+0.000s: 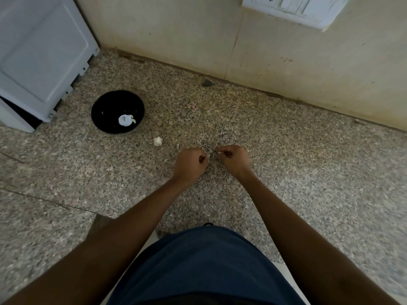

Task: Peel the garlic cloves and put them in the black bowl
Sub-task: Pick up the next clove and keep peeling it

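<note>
Over the speckled granite counter my left hand (191, 162) and my right hand (234, 159) are held close together, fingers curled. Between their fingertips they pinch a small garlic clove (211, 153), mostly hidden, with only a pale sliver showing. The black bowl (105, 106) sits to the far left of my hands and holds a white piece of garlic (126, 120). A white piece of garlic (158, 141) lies on the counter between the bowl and my left hand. A thin scrap of skin (178, 145) lies beside my left hand.
A grey-white appliance (41, 56) stands at the back left, close to the bowl. A beige tiled wall (264, 45) runs along the back with a switch plate (297, 9) at the top right. A small dark chip (207, 83) lies near the wall.
</note>
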